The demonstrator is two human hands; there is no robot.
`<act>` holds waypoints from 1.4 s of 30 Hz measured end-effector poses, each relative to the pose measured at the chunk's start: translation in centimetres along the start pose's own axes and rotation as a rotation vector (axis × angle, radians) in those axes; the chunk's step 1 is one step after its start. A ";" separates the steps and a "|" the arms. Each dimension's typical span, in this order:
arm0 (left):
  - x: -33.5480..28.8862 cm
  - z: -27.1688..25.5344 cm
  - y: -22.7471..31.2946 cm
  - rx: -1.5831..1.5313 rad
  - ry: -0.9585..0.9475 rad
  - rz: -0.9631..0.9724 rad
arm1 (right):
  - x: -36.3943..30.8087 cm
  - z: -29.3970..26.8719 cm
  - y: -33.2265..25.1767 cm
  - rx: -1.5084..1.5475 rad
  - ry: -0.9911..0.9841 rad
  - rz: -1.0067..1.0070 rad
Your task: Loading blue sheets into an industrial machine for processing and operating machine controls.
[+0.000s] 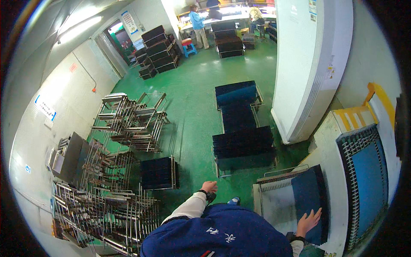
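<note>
My right hand [310,222] is at the lower right, fingers spread, over the face of a dark blue flat panel [305,192]. This panel is the front one of a tight row standing in a slotted rack [274,184]; whether the palm presses on it I cannot tell. Pale slots show along the rack's far side, left of the panels. My left hand [209,186] hangs ahead of my body, fingers loosely curled, with nothing visible in it. A dark watch-like band [210,196] circles that wrist.
Racks of dark panels [244,143] stand on the green floor ahead, another [158,173] to the left. Metal frames [132,122] crowd the left wall. A white cabinet [312,73] rises at the right, beside a blue panel in a coil-edged holder [368,171]. People [198,25] work at a far bench.
</note>
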State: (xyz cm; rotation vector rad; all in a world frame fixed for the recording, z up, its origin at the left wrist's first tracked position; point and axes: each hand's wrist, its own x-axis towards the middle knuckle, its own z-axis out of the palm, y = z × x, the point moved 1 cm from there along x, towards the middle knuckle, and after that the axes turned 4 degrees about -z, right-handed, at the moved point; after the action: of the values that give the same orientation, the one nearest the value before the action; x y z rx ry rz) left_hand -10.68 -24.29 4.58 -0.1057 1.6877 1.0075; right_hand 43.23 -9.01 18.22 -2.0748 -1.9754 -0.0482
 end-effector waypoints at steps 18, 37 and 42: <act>0.0 -2.0 -1.0 0.006 -0.036 -0.038 | 2.4 -1.1 -0.8 0.035 0.026 0.161; -0.1 -4.1 -2.5 -0.031 0.033 0.004 | 5.4 4.4 4.0 -0.085 -0.195 0.110; 1.6 -4.1 -3.0 -0.004 0.007 -0.058 | 5.2 4.2 2.9 -0.114 -0.170 0.162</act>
State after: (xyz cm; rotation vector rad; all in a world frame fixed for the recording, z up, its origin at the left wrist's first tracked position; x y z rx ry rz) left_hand -12.82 -28.23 1.71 -0.1601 1.6801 0.9684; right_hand 45.76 -3.08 14.74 -2.3780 -1.9304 0.0513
